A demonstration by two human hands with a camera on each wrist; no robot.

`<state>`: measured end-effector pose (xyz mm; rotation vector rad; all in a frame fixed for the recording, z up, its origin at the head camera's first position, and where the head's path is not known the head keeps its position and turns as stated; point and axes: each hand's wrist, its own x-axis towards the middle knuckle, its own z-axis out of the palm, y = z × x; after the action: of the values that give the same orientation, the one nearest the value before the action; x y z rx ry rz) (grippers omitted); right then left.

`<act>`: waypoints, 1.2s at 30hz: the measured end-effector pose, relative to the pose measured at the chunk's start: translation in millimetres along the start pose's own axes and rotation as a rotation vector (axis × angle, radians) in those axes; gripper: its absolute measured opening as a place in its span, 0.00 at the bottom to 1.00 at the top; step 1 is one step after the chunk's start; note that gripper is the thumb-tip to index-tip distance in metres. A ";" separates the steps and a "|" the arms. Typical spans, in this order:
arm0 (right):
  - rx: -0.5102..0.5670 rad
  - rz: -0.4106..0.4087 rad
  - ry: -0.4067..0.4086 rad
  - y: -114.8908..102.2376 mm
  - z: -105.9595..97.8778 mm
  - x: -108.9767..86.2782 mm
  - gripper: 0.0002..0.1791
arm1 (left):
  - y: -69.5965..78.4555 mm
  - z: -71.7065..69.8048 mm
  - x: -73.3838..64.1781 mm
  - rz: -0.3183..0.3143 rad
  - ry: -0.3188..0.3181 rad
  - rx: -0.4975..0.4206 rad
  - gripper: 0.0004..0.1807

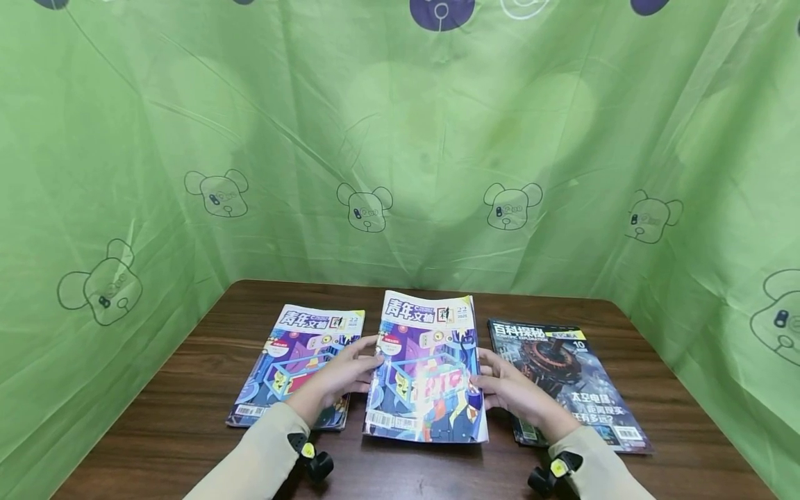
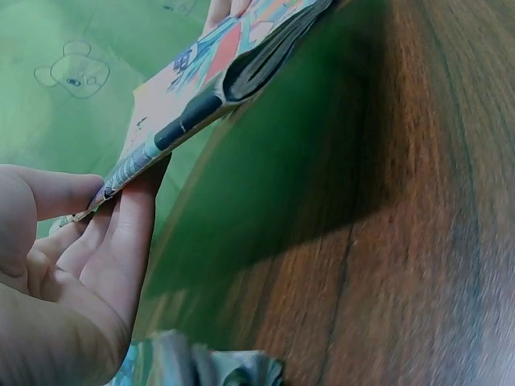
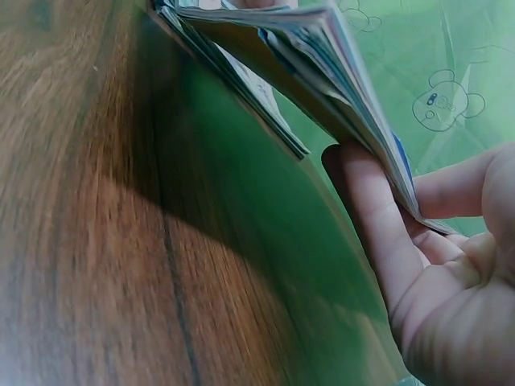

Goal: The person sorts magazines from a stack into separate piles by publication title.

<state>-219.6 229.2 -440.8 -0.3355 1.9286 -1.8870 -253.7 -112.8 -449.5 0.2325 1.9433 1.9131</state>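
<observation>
Between both hands is a magazine (image 1: 425, 389) with a purple and blue illustrated cover and a white title band, raised off the table. My left hand (image 1: 337, 378) pinches its left edge, thumb on the cover and fingers beneath, as the left wrist view shows. My right hand (image 1: 515, 394) grips the opposite edge the same way. In the right wrist view the pages (image 3: 314, 68) hang partly apart along the lower edge. A second magazine (image 1: 275, 368) with a matching cover lies at left, partly behind the left hand. At right lies a dark-covered magazine (image 1: 581, 389), partly covered by the right hand.
Everything lies on a dark brown wooden table (image 1: 187, 389). A green curtain (image 1: 437, 125) with bear-face outlines hangs behind the table and along both sides. Small black devices (image 1: 319, 465) are strapped to both wrists over light sleeves.
</observation>
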 end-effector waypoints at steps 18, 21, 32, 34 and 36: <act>0.041 0.030 -0.032 0.4 37.8 31.1 0.37 | 6.0 -42.5 -18.3 -0.050 0.097 0.066 0.36; 0.049 0.029 -0.042 1.1 45.1 36.4 0.38 | 8.2 -50.7 -22.5 -0.041 0.088 0.070 0.37; 0.014 0.030 -0.063 4.1 72.3 56.5 0.34 | 10.7 -80.2 -36.2 -0.043 0.108 0.037 0.37; 0.001 0.026 -0.060 5.2 77.1 60.6 0.34 | 10.5 -85.6 -38.7 -0.039 0.113 0.044 0.38; -0.014 0.028 -0.052 6.3 82.3 64.6 0.34 | 9.9 -90.8 -41.8 -0.031 0.114 0.064 0.38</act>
<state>-238.5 127.0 -454.5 -0.3572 1.9036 -1.8296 -253.2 -212.1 -434.5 0.1121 2.0717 1.8835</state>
